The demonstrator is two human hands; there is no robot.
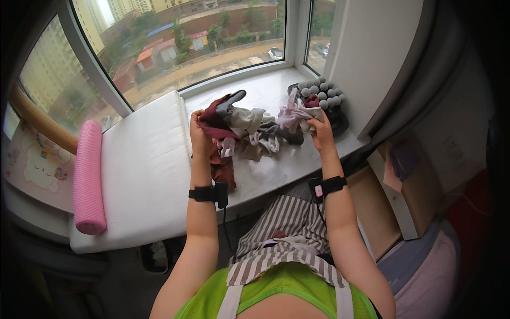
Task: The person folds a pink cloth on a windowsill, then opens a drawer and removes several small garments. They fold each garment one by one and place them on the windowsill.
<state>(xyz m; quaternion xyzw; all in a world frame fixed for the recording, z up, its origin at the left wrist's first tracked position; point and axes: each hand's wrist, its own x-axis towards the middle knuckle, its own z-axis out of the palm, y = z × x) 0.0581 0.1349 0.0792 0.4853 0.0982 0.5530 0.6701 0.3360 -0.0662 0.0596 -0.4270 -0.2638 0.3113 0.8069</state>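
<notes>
My left hand (201, 129) grips a maroon and grey cloth garment (217, 119) above the marble windowsill, with a light grey-green knitted piece beside it. Over to the right, my right hand (318, 129) holds a bunch of pale pink and beige cloth items (297, 113), a dark red one among them. Between and below both hands lies a loose pile of small garments, perhaps socks, in grey, white and beige (261, 145). A rust-red cloth (223, 169) lies on the sill under my left hand. Exactly where the held cloth ends and the pile begins cannot be told.
A white folded mat (143, 175) covers the sill's left part, with a pink textured foam roller (89, 177) on it. A black object with grey balls (322, 93) stands in the sill's right corner. Window panes rise behind; an open wooden drawer (374, 207) is at right.
</notes>
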